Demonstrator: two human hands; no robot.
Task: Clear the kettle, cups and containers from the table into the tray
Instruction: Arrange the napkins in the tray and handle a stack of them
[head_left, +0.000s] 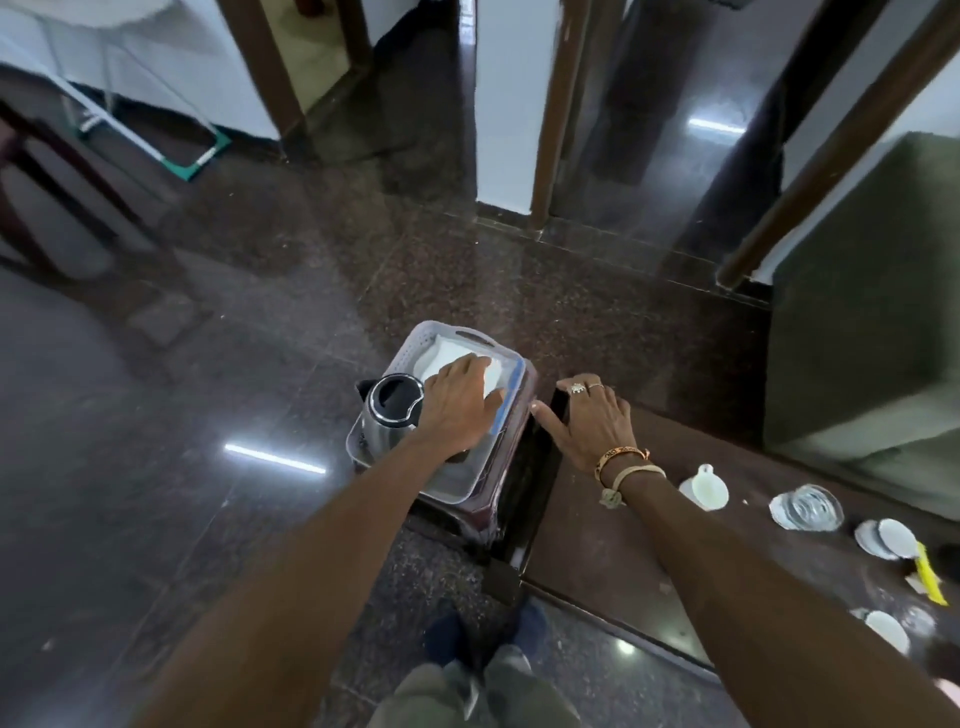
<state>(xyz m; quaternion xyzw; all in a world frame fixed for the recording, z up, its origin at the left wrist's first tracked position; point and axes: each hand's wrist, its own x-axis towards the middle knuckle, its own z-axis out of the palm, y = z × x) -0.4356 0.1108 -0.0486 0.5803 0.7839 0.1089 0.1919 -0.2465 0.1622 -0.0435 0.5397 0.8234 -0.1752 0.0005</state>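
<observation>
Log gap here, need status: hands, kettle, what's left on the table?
Left hand on white container in tray, grip unclear; right hand open, flat on table. Kettle in tray. Cup, glass uncleared on table.

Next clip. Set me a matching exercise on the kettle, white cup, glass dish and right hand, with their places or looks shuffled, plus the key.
1 kettle
2 white cup
3 glass dish
4 right hand

A clear, standing on the table
B lying flat at the table's end
C inside the tray
D opaque white, standing on the table

Pairs: 1-C, 2-D, 3-A, 4-B
</observation>
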